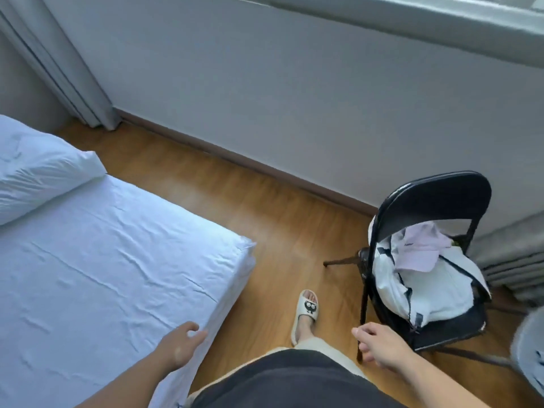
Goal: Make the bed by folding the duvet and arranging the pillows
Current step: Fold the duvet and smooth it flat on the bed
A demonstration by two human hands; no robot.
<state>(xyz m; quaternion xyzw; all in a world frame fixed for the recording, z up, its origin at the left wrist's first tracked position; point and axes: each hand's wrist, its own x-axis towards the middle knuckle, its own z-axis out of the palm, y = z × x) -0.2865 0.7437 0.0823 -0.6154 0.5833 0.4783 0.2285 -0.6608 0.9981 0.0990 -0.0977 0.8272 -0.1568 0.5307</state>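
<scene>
The bed [112,260] fills the left side, covered by a wrinkled white sheet. One white pillow [38,175] lies at its far left end. No duvet shows on the bed. My left hand [182,343] hovers at the bed's near right edge with relaxed fingers and holds nothing. My right hand [379,346] hangs over the floor beside the chair, fingers loosely curled and empty.
A black folding chair [435,201] stands at the right with a white backpack [426,287] and a pale pink garment [424,248] on it. My slippered foot [306,313] stands on the wooden floor [235,201]. A grey curtain [59,63] hangs at the back left. A pale fabric edge [530,351] shows at far right.
</scene>
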